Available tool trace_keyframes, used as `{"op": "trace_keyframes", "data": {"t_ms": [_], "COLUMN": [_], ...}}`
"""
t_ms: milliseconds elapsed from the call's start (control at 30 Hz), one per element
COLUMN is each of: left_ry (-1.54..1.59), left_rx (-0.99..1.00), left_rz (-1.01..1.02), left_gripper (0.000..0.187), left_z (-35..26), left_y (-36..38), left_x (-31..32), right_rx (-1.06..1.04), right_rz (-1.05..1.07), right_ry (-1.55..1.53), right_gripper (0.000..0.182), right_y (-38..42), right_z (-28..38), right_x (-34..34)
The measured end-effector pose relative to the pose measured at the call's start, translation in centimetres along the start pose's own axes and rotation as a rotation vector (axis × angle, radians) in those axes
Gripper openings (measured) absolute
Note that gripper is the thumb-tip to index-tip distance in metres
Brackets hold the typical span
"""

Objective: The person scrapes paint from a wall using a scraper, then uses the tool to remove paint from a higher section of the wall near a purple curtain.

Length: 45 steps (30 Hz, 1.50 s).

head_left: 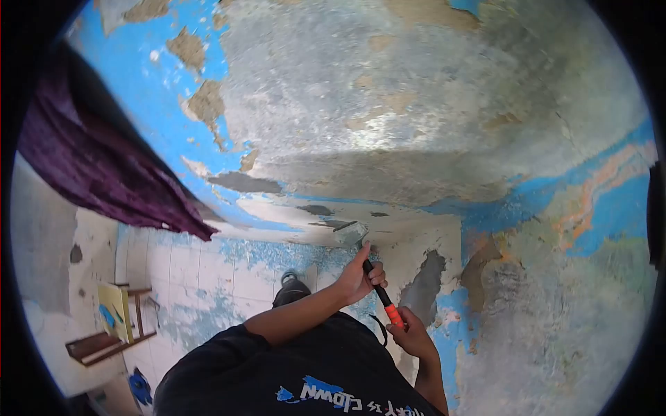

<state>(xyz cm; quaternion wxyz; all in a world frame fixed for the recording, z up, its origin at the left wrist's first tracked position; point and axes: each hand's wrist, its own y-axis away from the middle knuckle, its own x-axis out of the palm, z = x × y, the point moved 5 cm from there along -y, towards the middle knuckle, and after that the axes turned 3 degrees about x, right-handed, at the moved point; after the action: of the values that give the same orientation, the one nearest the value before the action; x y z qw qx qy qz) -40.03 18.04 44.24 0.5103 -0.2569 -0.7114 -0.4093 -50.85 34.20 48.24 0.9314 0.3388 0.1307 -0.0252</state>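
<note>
Both of my hands hold one long scraper (352,234), its wide, dirty blade against or close to the lower part of the wall (333,173). My left hand (358,280) is wrapped round the black upper part of the handle, near the blade, with one finger stretched along it. Lower down, my right hand (413,335) grips the orange-red end of the handle. A black strap hangs beside that end. Around the blade the wall is whitish with dark grey bare patches; higher up it is grey, with peeling blue paint at the left.
A dark purple curtain (111,152) hangs at the left. Beyond it, a wooden chair (114,341) with a yellow item stands on the tiled floor (208,277), which is strewn with blue flakes. The right wall (555,298) has patchy blue and peach paint.
</note>
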Motion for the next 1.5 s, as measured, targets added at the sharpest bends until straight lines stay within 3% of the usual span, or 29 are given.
{"op": "trace_keyframes", "data": {"t_ms": [167,400,500,633,833,1067,1167,1500], "left_ry": [0.001,-0.043,-0.082,-0.204,-0.268,-0.267,-0.279,-0.241], "left_rx": [0.082,0.201,0.232,0.241,0.276,0.37,0.368,0.338], "left_rz": [-0.015,-0.149,-0.155,-0.185,-0.242,-0.279,-0.198,-0.127], "left_gripper": [0.036,0.028,0.027,0.037,0.044,0.043,0.042,0.022], "left_z": [-1.9,-2.2,-0.7,-0.3,2.7,4.7,4.3,4.8], "left_y": [-1.6,-5.1,-5.3,-6.9,-10.2,-11.9,-12.5,-13.3], "left_x": [-1.1,-1.0,-1.5,0.0,1.9,1.8,1.7,2.1], "right_rx": [0.103,-0.13,0.055,0.139,-0.032,-0.084,-0.127,-0.244], "right_rz": [0.186,-0.088,-0.024,0.055,-0.081,-0.149,-0.184,-0.263], "right_ry": [-0.059,0.167,0.019,-0.185,-0.039,0.012,0.058,0.119], "right_gripper": [0.039,0.038,0.036,0.031,0.035,0.037,0.036,0.035], "right_y": [-3.2,-5.5,-5.8,-7.2,-8.7,-9.9,-10.5,-9.0], "right_z": [1.7,1.6,1.6,-0.3,-1.8,-3.9,-4.4,-2.6], "right_x": [-1.2,-4.0,-5.1,-7.6,-11.9,-14.7,-14.8,-15.0]}}
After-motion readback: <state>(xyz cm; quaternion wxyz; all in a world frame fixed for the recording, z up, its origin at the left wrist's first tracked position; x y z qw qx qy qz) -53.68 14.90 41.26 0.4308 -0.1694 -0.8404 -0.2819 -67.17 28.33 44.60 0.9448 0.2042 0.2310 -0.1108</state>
